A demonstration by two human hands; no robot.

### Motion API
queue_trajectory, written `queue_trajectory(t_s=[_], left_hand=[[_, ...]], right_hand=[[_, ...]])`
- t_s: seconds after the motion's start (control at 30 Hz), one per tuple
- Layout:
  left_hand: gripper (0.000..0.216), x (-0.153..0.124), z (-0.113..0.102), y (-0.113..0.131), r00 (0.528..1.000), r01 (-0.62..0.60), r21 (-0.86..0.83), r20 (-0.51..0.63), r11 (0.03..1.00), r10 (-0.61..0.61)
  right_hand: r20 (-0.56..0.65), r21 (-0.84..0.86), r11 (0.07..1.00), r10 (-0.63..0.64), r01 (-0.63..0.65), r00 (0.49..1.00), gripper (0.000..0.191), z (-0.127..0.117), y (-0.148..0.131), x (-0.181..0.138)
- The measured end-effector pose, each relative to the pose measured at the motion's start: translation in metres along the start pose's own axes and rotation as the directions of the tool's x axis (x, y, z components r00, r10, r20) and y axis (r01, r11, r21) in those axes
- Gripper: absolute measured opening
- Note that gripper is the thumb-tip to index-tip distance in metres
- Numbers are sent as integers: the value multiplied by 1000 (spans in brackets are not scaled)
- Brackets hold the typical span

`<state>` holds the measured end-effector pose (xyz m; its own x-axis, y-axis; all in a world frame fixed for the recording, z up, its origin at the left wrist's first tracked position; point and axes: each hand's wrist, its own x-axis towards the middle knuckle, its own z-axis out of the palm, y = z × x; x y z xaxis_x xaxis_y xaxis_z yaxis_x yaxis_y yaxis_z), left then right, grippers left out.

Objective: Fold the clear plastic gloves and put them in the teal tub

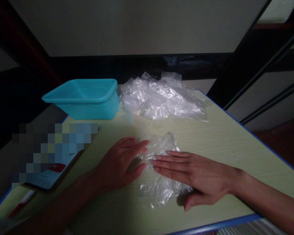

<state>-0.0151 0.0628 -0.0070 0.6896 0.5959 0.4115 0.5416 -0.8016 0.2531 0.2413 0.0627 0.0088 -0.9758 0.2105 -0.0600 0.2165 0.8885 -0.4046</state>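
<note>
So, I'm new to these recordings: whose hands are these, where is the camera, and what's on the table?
No machine here: a person wears one camera on the head, looking down at their own bare hands. The left hand and right hand lie flat and open on a crumpled piece of clear plastic film on a pale green table; nothing is gripped. Behind it sits a heap of clear plastic, with a turquoise tub to its left. A phone and a red-and-white pen lie at the left.

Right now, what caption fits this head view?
Left hand and right hand press a clear plastic film flat on the table.
</note>
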Motion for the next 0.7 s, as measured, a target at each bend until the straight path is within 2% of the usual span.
queue_trajectory(t_s=[0.17,0.27,0.33,0.43,0.5,0.6,0.7], left_hand=[[44,0,1,1,1000,-1,7,-12,1000,1],[44,0,0,2,1000,-5,1,-22,1000,5],[44,1,0,2,1000,-2,1,-21,1000,2],[41,2,0,3,1000,-1,5,-21,1000,1],[38,3,0,4,999,-5,22,-33,1000,6],[39,3,3,9,1000,-26,74,-15,997,27],[52,3,7,13,994,-12,117,107,993,-1]], right_hand=[[-8,-1,1000,-17,17,1000,72,0,0,0],[-76,-19,999,-30,29,997,72,-1,2,-2],[-154,-48,999,6,-13,988,70,-1,4,-3],[-247,-112,984,111,-142,963,67,0,8,-5],[-248,-150,967,165,-206,955,67,1,10,-5],[-192,-170,958,197,-230,961,68,2,11,-5],[-158,-173,957,206,-232,966,70,3,11,-5]])
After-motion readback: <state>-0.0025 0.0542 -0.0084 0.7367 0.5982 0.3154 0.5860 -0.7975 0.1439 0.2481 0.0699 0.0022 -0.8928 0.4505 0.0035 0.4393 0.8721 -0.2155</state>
